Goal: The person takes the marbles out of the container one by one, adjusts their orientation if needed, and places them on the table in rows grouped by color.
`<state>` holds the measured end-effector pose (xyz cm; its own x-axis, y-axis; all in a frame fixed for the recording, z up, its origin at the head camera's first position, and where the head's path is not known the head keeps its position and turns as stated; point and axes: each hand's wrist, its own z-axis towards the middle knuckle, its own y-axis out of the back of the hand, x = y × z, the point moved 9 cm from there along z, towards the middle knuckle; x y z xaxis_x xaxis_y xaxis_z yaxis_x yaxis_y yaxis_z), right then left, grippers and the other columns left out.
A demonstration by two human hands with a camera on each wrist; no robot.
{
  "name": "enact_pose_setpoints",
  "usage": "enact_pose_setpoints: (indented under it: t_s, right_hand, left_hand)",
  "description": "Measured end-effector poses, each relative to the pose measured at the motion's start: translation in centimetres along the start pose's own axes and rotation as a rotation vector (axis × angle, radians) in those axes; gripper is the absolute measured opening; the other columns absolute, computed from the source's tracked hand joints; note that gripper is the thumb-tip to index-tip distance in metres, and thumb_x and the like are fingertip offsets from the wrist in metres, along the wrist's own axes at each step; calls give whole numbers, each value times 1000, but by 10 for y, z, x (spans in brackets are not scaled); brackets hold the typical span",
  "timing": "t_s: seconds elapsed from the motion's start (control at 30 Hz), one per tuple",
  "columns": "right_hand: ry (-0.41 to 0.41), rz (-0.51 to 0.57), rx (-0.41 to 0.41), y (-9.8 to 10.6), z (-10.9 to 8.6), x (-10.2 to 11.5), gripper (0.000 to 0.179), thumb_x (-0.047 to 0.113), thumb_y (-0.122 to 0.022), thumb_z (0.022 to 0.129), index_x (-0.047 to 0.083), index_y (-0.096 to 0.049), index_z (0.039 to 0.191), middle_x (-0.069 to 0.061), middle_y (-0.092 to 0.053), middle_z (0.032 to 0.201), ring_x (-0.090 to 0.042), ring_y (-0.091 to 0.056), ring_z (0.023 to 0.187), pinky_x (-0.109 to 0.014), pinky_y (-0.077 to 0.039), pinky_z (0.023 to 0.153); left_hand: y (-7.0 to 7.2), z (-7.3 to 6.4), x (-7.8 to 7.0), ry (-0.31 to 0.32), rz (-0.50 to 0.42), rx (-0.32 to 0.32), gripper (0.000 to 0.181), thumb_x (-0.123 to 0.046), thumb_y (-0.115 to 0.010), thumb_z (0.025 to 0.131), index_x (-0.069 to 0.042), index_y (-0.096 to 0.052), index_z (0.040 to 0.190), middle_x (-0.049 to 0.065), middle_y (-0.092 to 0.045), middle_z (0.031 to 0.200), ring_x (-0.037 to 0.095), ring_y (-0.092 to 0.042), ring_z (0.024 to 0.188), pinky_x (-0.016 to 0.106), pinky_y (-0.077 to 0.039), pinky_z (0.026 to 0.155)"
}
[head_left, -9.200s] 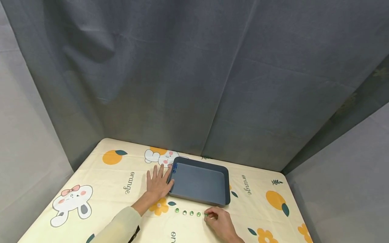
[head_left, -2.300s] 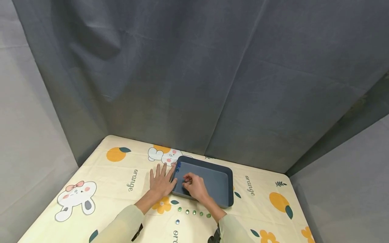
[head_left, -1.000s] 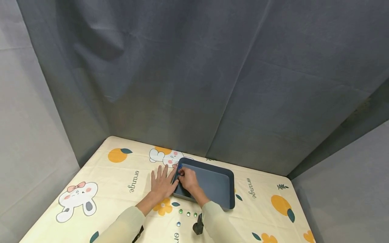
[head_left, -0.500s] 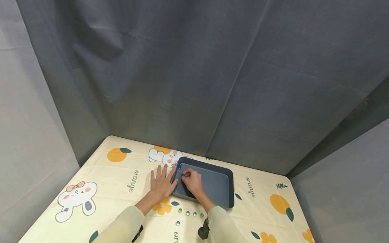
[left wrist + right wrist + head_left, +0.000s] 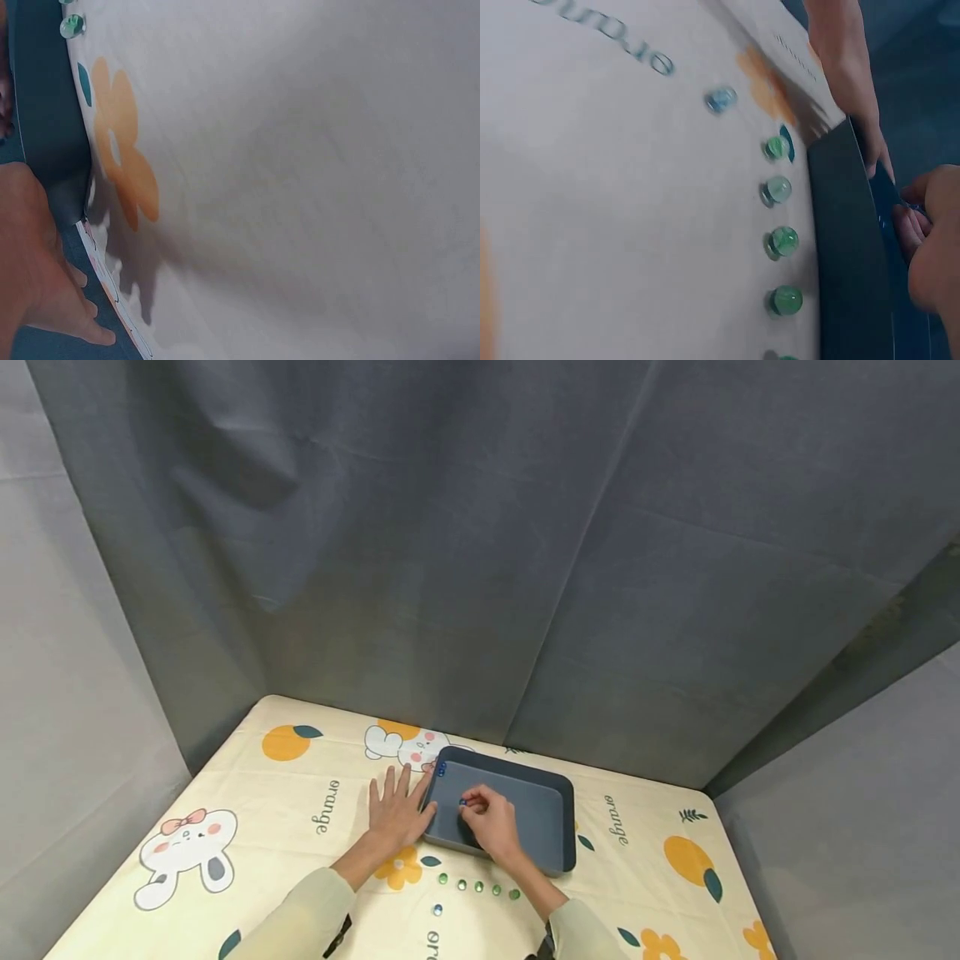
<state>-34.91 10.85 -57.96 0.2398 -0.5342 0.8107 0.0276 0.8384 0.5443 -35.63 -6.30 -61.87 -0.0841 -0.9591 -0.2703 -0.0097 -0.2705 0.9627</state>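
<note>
Our right hand (image 5: 492, 828) pinches a blue marble (image 5: 463, 802) over the tray (image 5: 534, 814). Our left hand (image 5: 396, 815), spread wide, touches its nine o'clock side. Five green marbles (image 5: 479, 887) line up at six o'clock.

place: curtained-off booth | shown by: grey drapes (image 5: 420, 560) on three sides; cartoon-print tablecloth (image 5: 277, 835)

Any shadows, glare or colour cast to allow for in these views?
Head: tablecloth warm cream, no strong glare; left wrist: tablecloth greyish, a jagged shadow beside the left hand; right wrist: the tray looks dark teal, small highlights on the green marbles.
</note>
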Motion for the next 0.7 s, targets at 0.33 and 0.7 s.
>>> enact_pose_setpoints:
  t_s: [0.33, 0.7]
  right_hand:
    - [-5, 62, 51, 16, -41, 12, 11, 6, -79, 84, 12, -73, 90, 7, -69, 80, -11, -67, 74, -24, -55, 65]
    - [-79, 18, 132, 10, -89, 13, 17, -1, -78, 81, 16, -73, 85, 9, -69, 81, -8, -65, 74, -22, -54, 63]
  left_hand:
    - [-1, 0, 0, 4, 0, 11, 62, -52, -45, 101, -27, -36, 156, 16, -22, 163, 42, -10, 149, 66, -4, 114]
    - [-2, 0, 0, 8, 4, 9, 62, -52, -45, 101, -26, -36, 156, 17, -23, 162, 42, -11, 149, 66, -4, 115]
